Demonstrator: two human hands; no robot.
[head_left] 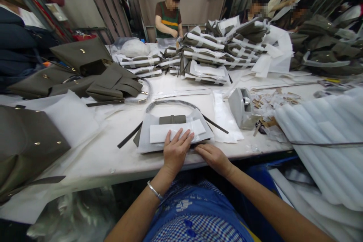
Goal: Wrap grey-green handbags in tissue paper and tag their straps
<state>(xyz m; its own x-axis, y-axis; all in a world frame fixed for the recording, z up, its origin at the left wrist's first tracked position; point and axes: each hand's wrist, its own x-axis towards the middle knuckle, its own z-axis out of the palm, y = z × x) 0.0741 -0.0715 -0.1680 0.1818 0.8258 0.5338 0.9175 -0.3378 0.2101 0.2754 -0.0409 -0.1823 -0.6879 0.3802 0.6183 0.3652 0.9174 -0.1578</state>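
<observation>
In front of me an olive handbag (pixel 136 138) lies flat near the table's front edge, mostly covered by a white sheet (pixel 146 121). Its wrapped handle (pixel 172 102) arches out at the far side, and a dark strap end (pixel 129 135) sticks out to the left. On the sheet rest a folded white foam strip (pixel 157 134) and a small olive piece (pixel 172 120). My left hand (pixel 176 152) presses flat on the foam strip, fingers stretched. At the bag's near right edge, my right hand (pixel 214 157) has its fingers closed on the edge; the fingertips are partly hidden.
Olive bags (pixel 113 81) lie at the left, and wrapped bags (pixel 205 55) are stacked at the back. A grey tape dispenser (pixel 241 107) stands right of my work, beside a white foam sheet (pixel 225 121). Foam sheets (pixel 326 132) fill the right side. A person (pixel 167 19) stands across the table.
</observation>
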